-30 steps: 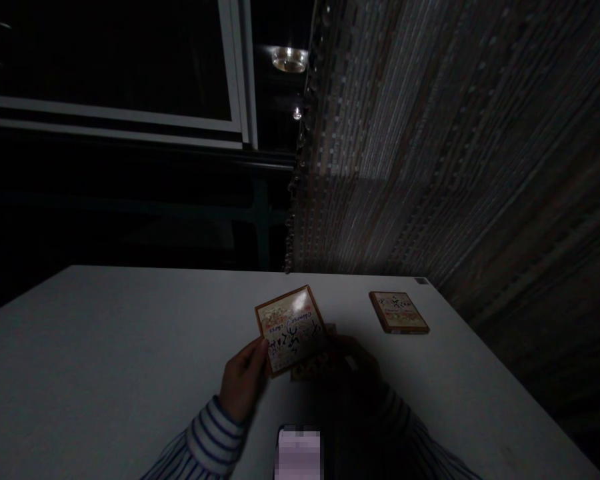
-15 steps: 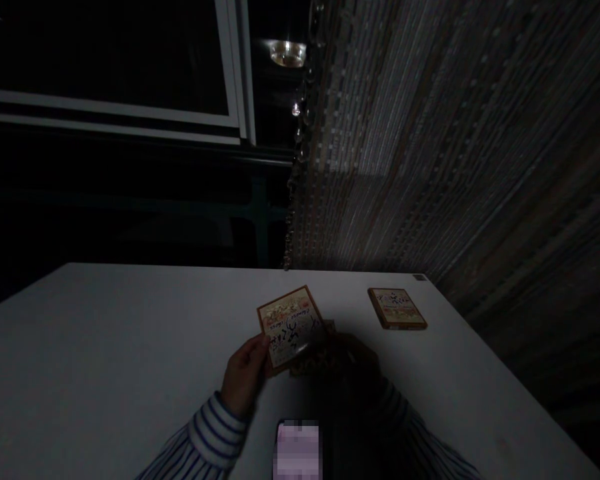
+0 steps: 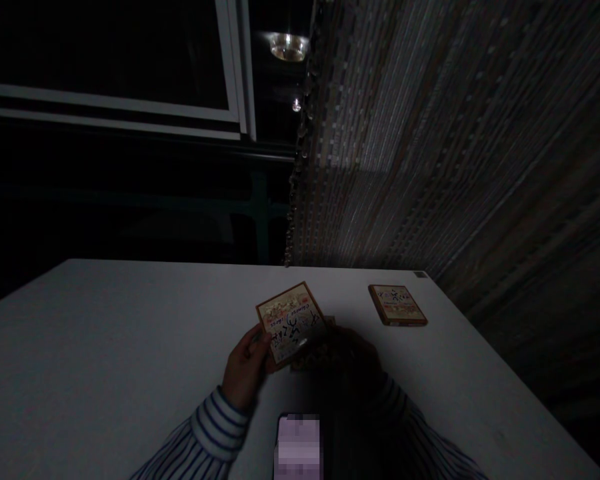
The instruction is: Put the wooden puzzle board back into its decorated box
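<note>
Pinched at its lower-left corner by the left hand (image 3: pixel 245 363), a flat, stiff square printed card (image 3: pixel 290 322) tilts up at lower centre of the frame above the matte white table (image 3: pixel 105 347). Judging by that, it is being inspected. Right hand (image 3: pixel 350 353) sits in shadow; grip unreadable. Farther right lies a matching square box (image 3: pixel 397 305).
</note>
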Demonstrator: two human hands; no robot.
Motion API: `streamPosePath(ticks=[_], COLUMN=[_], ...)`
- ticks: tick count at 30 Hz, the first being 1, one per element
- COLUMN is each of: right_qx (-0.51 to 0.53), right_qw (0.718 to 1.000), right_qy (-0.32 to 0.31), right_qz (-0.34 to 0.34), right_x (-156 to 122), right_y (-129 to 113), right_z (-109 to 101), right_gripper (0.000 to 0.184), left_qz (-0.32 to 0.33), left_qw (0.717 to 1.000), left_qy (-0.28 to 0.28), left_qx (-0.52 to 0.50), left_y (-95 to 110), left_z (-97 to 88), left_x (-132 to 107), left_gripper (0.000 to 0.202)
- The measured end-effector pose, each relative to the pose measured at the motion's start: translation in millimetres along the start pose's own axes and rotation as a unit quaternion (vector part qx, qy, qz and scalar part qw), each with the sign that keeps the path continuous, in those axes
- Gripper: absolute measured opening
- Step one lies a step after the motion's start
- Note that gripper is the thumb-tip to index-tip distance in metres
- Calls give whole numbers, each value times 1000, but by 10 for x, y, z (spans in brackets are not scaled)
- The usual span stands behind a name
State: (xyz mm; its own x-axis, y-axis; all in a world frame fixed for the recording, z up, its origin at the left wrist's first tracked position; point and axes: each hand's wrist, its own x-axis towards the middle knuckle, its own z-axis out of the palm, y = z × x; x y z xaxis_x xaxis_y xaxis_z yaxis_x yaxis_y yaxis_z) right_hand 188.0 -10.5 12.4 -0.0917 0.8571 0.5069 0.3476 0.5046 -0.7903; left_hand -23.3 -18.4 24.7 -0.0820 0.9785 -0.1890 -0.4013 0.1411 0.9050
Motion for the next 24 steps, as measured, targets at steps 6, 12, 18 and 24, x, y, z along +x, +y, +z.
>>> streamPosePath(ticks=[6, 12, 18, 24], right_qx=[41, 101, 101, 115], right_qw=[996, 988, 984, 983], right_qy=[26, 31, 40, 38], right_qz=[69, 112, 139, 138], right_x=[65, 132, 115, 127], right_y=[-224, -347, -234, -249], right_z=[-28, -38, -50, -68], right_gripper=[28, 26, 23, 23], left_qz=[16, 30, 46, 49], left_qw=[1000, 998, 995, 995], left_qy=[5, -15, -21, -19], left_qx=[25, 61, 81, 83], left_y=[37, -9, -44, -62], left_z=[28, 49, 24, 2], left_x=[-52, -79, -43, -18], left_gripper=[59, 63, 55, 46])
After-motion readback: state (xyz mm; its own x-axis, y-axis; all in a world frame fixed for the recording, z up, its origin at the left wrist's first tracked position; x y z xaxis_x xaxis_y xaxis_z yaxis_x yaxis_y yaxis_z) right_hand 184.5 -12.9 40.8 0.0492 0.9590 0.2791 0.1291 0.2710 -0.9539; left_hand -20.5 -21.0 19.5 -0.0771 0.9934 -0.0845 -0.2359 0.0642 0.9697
